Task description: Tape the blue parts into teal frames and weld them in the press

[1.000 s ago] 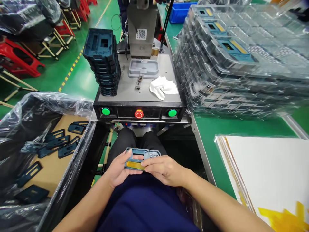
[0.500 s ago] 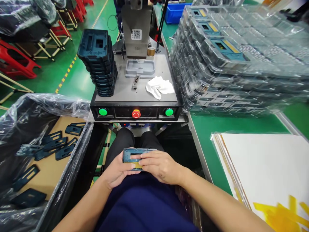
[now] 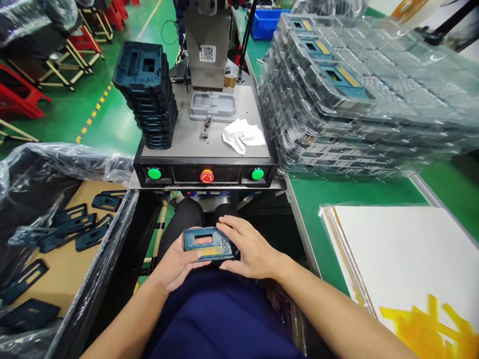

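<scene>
Above my lap is a dark blue-green plastic housing (image 3: 190,240) with a rectangular cut-out and a yellow strip (image 3: 211,251) along its near side. My left hand (image 3: 177,264) grips its left end, the thumb lying on the front face by the strip. Around the right end curves my right hand (image 3: 249,249), fingers over the far edge and thumb near the close edge, with that corner partly hidden. Beyond the knees stands a press machine (image 3: 205,75) with a grey fixture (image 3: 213,105) under its head.
A stack of dark housings (image 3: 144,94) and a white cloth (image 3: 243,135) rest on the machine's plate. Clear trays (image 3: 337,119) are piled at right, near white sheets (image 3: 392,249) bearing yellow film pieces (image 3: 422,324). A plastic-lined bin (image 3: 108,239) at left holds loose dark parts (image 3: 75,224).
My right hand has moved off the yellow strip to the housing's right end, its fingers opening wider. More of the strip now shows. The whole view has shifted slightly.
</scene>
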Tool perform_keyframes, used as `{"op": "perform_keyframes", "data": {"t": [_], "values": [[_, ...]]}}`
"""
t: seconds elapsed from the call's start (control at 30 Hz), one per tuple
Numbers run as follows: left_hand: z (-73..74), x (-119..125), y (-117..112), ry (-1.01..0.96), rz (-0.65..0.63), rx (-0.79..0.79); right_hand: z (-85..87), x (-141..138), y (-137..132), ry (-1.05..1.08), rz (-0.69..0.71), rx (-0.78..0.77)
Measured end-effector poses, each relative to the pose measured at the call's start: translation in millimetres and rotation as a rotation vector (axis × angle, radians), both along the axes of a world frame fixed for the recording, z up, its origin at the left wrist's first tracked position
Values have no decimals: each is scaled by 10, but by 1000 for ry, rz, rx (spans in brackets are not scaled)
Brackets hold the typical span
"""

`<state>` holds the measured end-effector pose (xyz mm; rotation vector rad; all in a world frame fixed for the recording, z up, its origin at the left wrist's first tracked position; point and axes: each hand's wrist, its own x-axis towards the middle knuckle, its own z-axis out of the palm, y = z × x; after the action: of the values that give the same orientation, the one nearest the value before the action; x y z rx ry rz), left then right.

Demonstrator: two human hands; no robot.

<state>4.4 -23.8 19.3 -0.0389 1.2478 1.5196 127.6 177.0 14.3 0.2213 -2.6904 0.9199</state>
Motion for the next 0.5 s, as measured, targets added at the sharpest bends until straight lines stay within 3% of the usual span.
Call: {"op": "perform_keyframes", "data": {"t": [0.13,0.27,0.37,0.5], "values": [[25,0,6,11,-6,8,-15,-10,-15,-22,-7,51],[-3,-91,38,-17,84,121,158,-31,92,-2,-77,90],[-228,-227,41,-58,205,104,410,-119,289,41,-153,130],[-687,-368,-1,10,275,-185,767,-452,653,105,-252,214]]}}
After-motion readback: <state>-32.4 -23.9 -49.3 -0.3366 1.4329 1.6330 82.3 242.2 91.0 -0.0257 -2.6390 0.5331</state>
